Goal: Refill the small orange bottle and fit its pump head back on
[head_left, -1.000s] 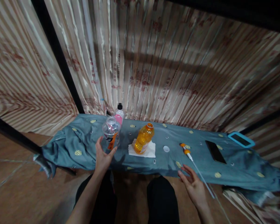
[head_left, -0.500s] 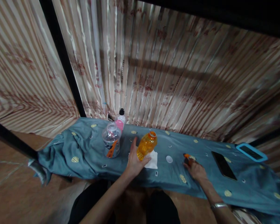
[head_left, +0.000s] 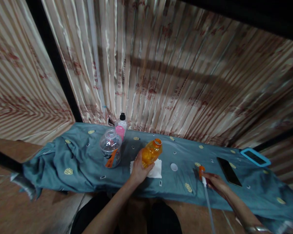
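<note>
My left hand (head_left: 138,170) is wrapped round a see-through orange bottle (head_left: 151,152). The bottle is uncapped and tilts to the right, its open mouth facing up. Under it lies a white tissue (head_left: 156,169), partly hidden. My right hand (head_left: 215,182) grips an orange pump head (head_left: 201,171) with a white collar. From the collar a long pale dip tube (head_left: 208,203) hangs down past the front edge of the cloth. Between the two hands, a small white disc (head_left: 174,167) lies flat on the cloth.
A clear plastic jar (head_left: 110,150) without a lid stands left of the bottle. Behind it is a pink-labelled bottle (head_left: 120,128) with a black cap. On the right lie a dark phone (head_left: 229,171) and a blue-framed tablet-like object (head_left: 255,157). A grey-blue cloth (head_left: 85,175) covers the surface.
My right hand has lifted and turned the pump head, and its long tube now shows. The orange bottle stays in my left hand. The whole view has shifted slightly.
</note>
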The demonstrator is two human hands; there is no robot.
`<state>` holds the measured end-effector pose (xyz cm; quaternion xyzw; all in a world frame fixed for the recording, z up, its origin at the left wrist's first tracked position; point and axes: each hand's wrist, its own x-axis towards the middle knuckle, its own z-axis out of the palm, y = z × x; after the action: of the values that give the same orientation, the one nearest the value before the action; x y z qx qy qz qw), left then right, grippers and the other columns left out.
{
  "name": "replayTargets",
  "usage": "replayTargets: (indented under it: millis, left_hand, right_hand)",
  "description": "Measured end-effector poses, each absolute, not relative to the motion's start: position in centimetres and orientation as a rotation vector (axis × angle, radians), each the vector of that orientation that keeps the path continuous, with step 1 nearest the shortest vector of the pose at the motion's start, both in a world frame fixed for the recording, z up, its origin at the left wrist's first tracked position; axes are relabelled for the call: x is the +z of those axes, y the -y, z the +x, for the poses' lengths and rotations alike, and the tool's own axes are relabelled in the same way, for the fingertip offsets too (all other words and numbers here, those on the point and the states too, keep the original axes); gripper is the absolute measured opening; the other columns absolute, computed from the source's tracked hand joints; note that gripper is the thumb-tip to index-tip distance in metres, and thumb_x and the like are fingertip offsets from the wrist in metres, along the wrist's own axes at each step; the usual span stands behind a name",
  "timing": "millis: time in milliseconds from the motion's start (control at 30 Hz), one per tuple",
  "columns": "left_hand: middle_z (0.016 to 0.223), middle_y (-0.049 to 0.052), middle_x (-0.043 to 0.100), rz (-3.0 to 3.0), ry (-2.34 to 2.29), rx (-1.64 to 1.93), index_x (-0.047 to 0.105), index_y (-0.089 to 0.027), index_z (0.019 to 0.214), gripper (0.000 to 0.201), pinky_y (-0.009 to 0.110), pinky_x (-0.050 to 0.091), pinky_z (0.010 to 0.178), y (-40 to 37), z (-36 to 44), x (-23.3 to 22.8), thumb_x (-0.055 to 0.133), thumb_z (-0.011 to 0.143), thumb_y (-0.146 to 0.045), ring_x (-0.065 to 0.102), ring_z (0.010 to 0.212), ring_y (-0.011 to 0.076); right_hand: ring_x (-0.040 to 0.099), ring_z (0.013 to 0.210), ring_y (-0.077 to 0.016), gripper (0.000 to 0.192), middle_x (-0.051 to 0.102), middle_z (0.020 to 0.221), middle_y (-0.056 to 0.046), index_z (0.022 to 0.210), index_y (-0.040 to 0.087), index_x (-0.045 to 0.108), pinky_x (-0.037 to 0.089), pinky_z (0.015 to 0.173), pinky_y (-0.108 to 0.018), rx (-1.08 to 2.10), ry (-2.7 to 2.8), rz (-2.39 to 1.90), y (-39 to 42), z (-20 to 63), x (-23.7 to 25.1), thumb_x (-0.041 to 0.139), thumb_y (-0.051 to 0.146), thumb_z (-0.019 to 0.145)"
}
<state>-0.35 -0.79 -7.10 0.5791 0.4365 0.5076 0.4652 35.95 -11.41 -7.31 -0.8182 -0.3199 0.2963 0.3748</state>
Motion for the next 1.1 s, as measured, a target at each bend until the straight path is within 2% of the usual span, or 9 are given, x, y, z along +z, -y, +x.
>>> replayTargets:
  millis: [67,133,200,333,433,533,700,1033,1100]
  left_hand:
    - [0.112,0.009,0.065,1.412,-1.078,1.251,0.057,-0.019,0.112,0.057,0.048,0.039,0.104,0.8,-0.3,-6.9,0.077,0.059,-0.025,0.058,0.114,0.0299]
    - [0.114,0.010,0.065,1.426,-1.077,1.253,0.057,-0.019,0.112,0.056,0.048,0.039,0.104,0.9,-0.4,-6.8,0.077,0.059,-0.025,0.057,0.115,0.0302]
    - [0.116,0.011,0.064,1.458,-1.072,1.254,0.057,-0.019,0.113,0.055,0.048,0.040,0.103,0.9,-0.4,-6.7,0.076,0.062,-0.025,0.058,0.114,0.0301]
    - [0.118,0.012,0.064,1.525,-1.079,1.238,0.053,-0.018,0.119,0.059,0.048,0.041,0.102,0.7,-0.4,-7.2,0.074,0.064,-0.027,0.058,0.114,0.0298]
    - [0.118,0.010,0.064,1.547,-1.110,1.210,0.052,-0.018,0.121,0.062,0.047,0.041,0.103,0.4,-0.4,-7.7,0.075,0.064,-0.027,0.056,0.117,0.0291]
    - [0.121,0.011,0.063,1.569,-1.109,1.190,0.050,-0.018,0.124,0.065,0.047,0.043,0.102,0.3,-0.4,-8.1,0.075,0.065,-0.027,0.057,0.115,0.0283]
    - [0.122,0.011,0.062,1.586,-1.111,1.217,0.051,-0.017,0.124,0.065,0.047,0.043,0.103,0.3,-0.5,-8.3,0.076,0.064,-0.026,0.058,0.115,0.0291]
    - [0.123,0.012,0.061,1.610,-1.087,1.206,0.051,-0.017,0.126,0.066,0.049,0.044,0.102,0.2,-0.3,-8.5,0.075,0.065,-0.026,0.057,0.115,0.0299]
    - [0.123,0.012,0.061,1.613,-1.079,1.207,0.050,-0.017,0.125,0.066,0.049,0.044,0.102,0.3,-0.3,-8.4,0.075,0.065,-0.026,0.057,0.115,0.0301]
  right_hand:
    - [0.056,0.044,-0.0072,0.024,0.069,0.059,-0.003,0.073,0.013,0.069,0.043,0.041,-0.019,1.064,0.553,-1.918,12.0,34.2,-6.1,0.062,0.033,0.084]
    - [0.060,0.046,-0.0077,0.025,0.070,0.059,-0.007,0.073,0.010,0.070,0.049,0.047,-0.017,1.215,0.348,-1.740,12.0,32.3,-4.8,0.058,0.029,0.086]
    - [0.063,0.048,-0.0088,0.030,0.072,0.063,-0.010,0.074,0.009,0.070,0.052,0.050,-0.016,1.276,0.220,-1.581,11.3,30.6,-3.3,0.052,0.028,0.089]
    - [0.063,0.050,-0.0086,0.032,0.070,0.064,-0.009,0.077,0.008,0.068,0.053,0.048,-0.014,1.282,0.154,-1.326,8.7,28.7,0.3,0.049,0.029,0.092]
    - [0.065,0.057,-0.0082,0.030,0.070,0.068,-0.005,0.076,0.011,0.062,0.053,0.048,-0.012,1.195,0.163,-1.220,6.3,28.3,2.9,0.039,0.014,0.095]
    - [0.065,0.058,-0.0084,0.028,0.068,0.069,-0.004,0.078,0.010,0.060,0.053,0.047,-0.012,1.130,0.178,-1.160,4.3,28.2,4.8,0.039,0.017,0.096]
    - [0.066,0.058,-0.0084,0.024,0.065,0.066,0.001,0.072,0.013,0.056,0.054,0.047,-0.013,0.995,0.187,-1.133,2.3,28.2,6.2,0.044,0.012,0.093]
    - [0.066,0.060,-0.0059,0.021,0.068,0.064,0.005,0.070,0.012,0.064,0.058,0.054,-0.015,0.768,0.458,-1.130,0.8,26.7,9.5,0.055,0.002,0.085]
    - [0.065,0.058,-0.0053,0.017,0.068,0.062,0.005,0.067,0.013,0.066,0.058,0.054,-0.014,0.713,0.546,-1.128,1.0,26.0,10.8,0.061,0.006,0.081]
